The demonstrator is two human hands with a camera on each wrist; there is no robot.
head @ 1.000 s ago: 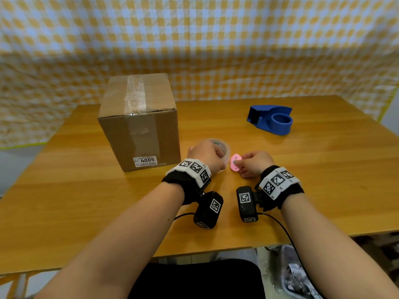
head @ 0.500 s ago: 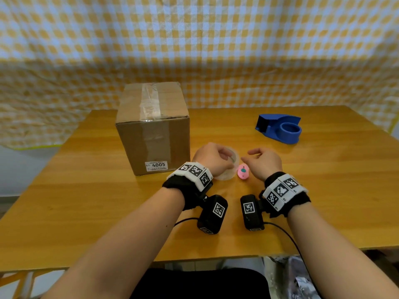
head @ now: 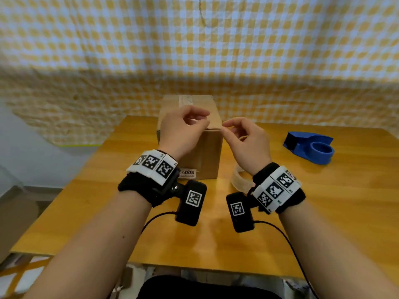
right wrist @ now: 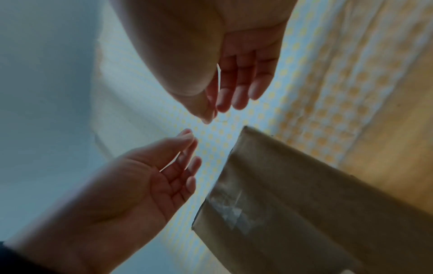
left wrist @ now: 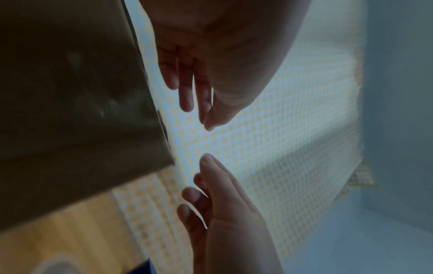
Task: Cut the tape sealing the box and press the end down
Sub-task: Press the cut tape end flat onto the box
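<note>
Hands first: we see the left hand (head: pixel 181 130) and the right hand (head: pixel 246 143) raised side by side above the table (head: pixel 323 212), in front of the box (head: pixel 207 152), their fingertips almost meeting near the box's upper right front corner. Neither hand touches the box. In both wrist views the fingers are loosely extended, with thumb and forefinger drawn close together. In the right wrist view a faint curved edge (perhaps a thin clear strip) shows by the right thumb (right wrist: pixel 206 103), but we cannot tell whether either hand actually pinches anything.

The box stands upright on the table's far half, with the patterned curtain (head: pixel 194 50) behind it; its white label (head: pixel 187 172) faces us low on the front face. The tape (head: pixel 187 99) runs as a clear band along the middle of the box's top, its long axis pointing from the near edge away toward the curtain. In the right wrist view it shows as a shiny crinkled patch (right wrist: pixel 230 209) on the cardboard, below and to the side of the hands.

The tape roll (head: pixel 239 180) rests on the table under the right wrist, just right of the box. The blue dispenser (head: pixel 311 147) sits well apart to the right.
</note>
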